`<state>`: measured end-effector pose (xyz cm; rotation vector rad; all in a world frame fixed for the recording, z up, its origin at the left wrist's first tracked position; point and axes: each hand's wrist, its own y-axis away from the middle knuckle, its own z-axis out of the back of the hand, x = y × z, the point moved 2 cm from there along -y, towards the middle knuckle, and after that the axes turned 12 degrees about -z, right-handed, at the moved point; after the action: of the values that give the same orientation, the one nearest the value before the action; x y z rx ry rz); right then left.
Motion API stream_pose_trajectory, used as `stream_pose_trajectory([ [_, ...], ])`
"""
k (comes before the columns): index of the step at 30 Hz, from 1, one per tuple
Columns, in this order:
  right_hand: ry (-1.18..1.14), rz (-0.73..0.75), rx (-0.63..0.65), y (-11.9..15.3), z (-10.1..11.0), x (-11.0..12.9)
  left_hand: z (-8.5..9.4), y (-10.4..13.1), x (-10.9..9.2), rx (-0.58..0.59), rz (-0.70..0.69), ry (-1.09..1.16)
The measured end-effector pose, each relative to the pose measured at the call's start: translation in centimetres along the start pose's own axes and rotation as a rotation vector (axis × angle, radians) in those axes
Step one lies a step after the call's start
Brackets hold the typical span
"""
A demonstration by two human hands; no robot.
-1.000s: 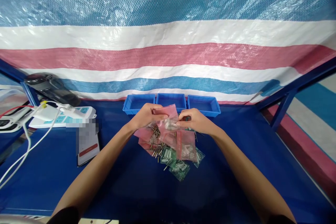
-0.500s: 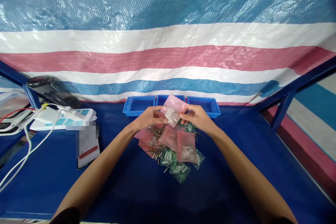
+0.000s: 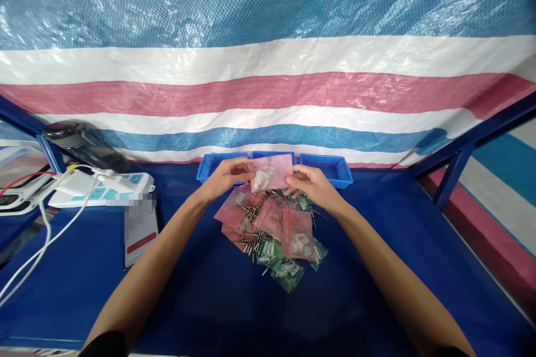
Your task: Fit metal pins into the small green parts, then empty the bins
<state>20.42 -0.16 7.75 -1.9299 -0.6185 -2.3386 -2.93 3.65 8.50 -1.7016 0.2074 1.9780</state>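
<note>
It looks like a small makeshift sorting workshop: a blue workbench (image 3: pixel 377 268) walled by striped tarpaulin (image 3: pixel 268 83), 3 blue bins (image 3: pixel 326 168), bagged small parts (image 3: pixel 276 234), and a power strip (image 3: pixel 100 189).

Bag pile (image 3: pixel 272 234) mid-table, trays (image 3: pixel 325 169) behind, power strip (image 3: pixel 100 189) left.

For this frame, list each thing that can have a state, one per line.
left hand: gripping the left edge of the pink bag
right hand: gripping its right edge
pink bag: lifted, stretched between both hands, small pale parts inside
blue trays: three in a row, upright; contents not visible
bags on table: pink and green, lying flat, overlapping
metal pins: loose, scattered
</note>
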Motion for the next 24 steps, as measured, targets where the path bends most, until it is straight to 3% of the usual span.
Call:
stream_pose_trajectory([
  [3,-0.006,-0.019,-0.034,0.0,0.4,0.1,2.7,-0.2,0.3,-0.167,-0.038,-0.108],
  [6,0.023,-0.010,-0.011,0.0,0.5,0.0,5.8,0.0,1.5,-0.315,-0.039,-0.354],
  [10,0.059,-0.008,0.013,0.0,0.5,-0.3,8.2,0.4,3.3,-0.279,0.095,-0.864],
  [13,0.083,-0.002,0.026,0.0,0.4,-0.3,8.1,0.6,3.9,-0.220,0.160,-1.126],
  [17,0.112,0.008,0.028,0.2,0.5,-0.1,6.9,0.8,3.5,-0.195,0.212,-1.303],
  [21,0.168,0.004,0.014,0.4,0.5,0.1,6.3,0.8,2.5,-0.233,0.130,-1.432],
  [24,0.210,0.019,-0.014,0.3,0.7,0.0,6.3,0.5,2.9,-0.114,0.082,-1.374],
])
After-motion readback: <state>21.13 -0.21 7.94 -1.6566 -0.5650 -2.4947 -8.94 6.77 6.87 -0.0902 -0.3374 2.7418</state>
